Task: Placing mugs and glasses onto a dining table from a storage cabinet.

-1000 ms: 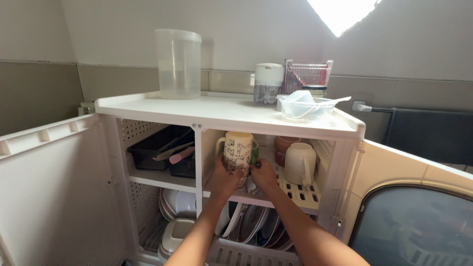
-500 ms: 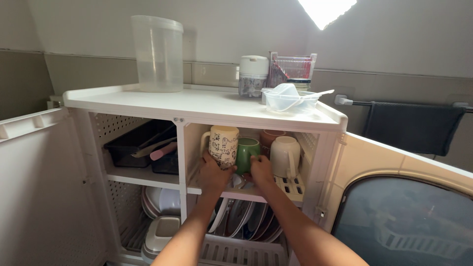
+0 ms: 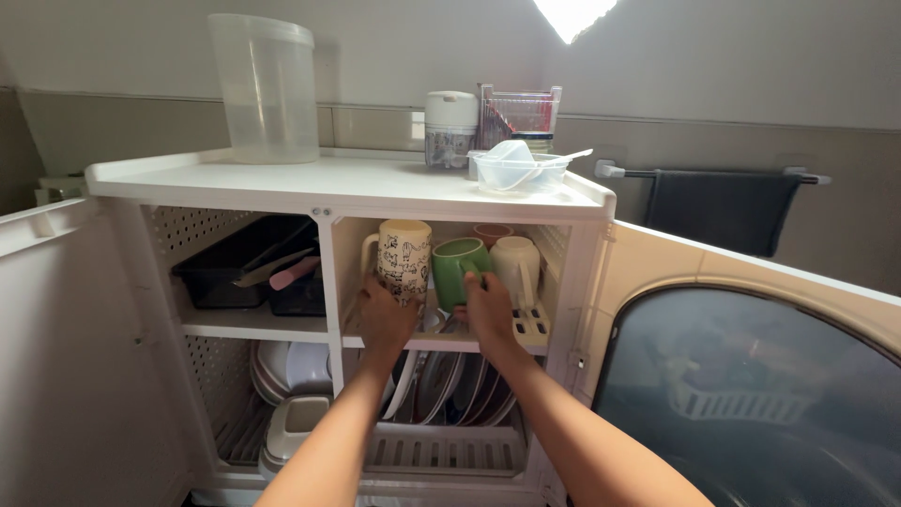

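Observation:
Inside the open white dish cabinet [image 3: 357, 192], on its upper right shelf [image 3: 526, 329], my left hand [image 3: 385, 314] grips a cream mug with dark drawings [image 3: 404, 255], held upside down. Right beside it, my right hand [image 3: 488, 305] holds a green mug [image 3: 455, 263] by its handle, tilted. A plain cream mug [image 3: 514, 265] stands upside down further right, with a brown cup [image 3: 490, 232] behind it.
A black cutlery tray [image 3: 235, 268] sits on the upper left shelf. Plates [image 3: 450, 390] and bowls [image 3: 286, 366] fill the lower racks. On top stand a clear jug [image 3: 266, 89], a small chopper [image 3: 449, 130] and a plastic container [image 3: 516, 172]. Both doors [image 3: 751, 376] hang open; a dark towel [image 3: 718, 207] hangs right.
My right hand has drawn the green mug out from behind the patterned mug into view. The camera view has shifted, so the cabinet sits further left.

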